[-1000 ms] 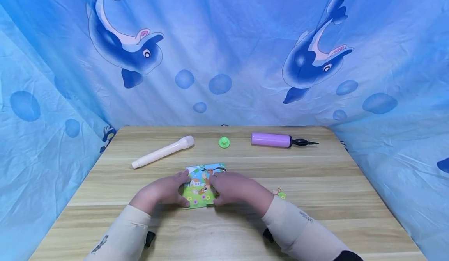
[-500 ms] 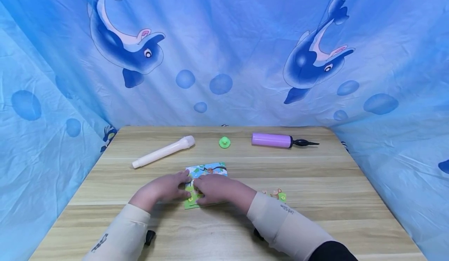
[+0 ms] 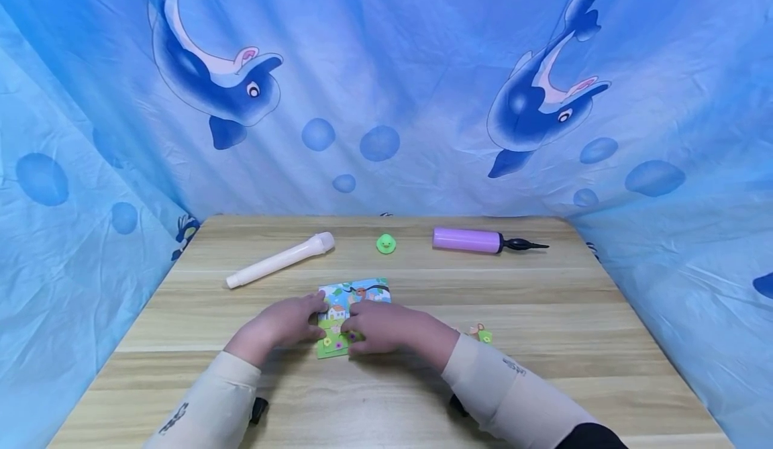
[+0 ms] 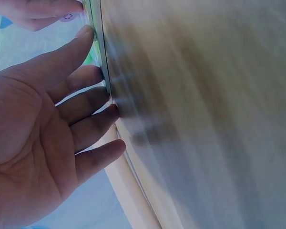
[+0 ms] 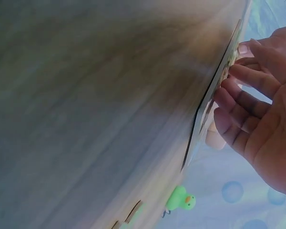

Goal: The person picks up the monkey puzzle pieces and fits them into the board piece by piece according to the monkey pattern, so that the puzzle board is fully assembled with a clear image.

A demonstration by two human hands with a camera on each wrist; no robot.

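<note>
A picture puzzle (image 3: 338, 294) lies flat on the wooden table, printed with a house, flowers, a branch and blue sky. My left hand (image 3: 292, 321) rests at its left edge, fingers spread and nearly straight; in the left wrist view that hand's fingertips (image 4: 115, 109) meet the board's side. Over the puzzle's lower right part is my right hand (image 3: 386, 328), hiding much of the picture. Seen from the right wrist, its slightly bent fingers (image 5: 224, 98) touch the board's face, the thumb apart from them.
Loose puzzle pieces (image 3: 481, 333) lie right of the board, partly behind the right forearm. Farther back are a white stick with a wider head (image 3: 280, 261), a green toy duck (image 3: 386, 244) and a purple hand pump (image 3: 468, 240). A blue dolphin-print curtain (image 3: 386, 86) surrounds the table (image 3: 531, 294).
The right hand slid left across the puzzle, then back slightly to the right, uncovering the house again. The left hand stays at the left edge.
</note>
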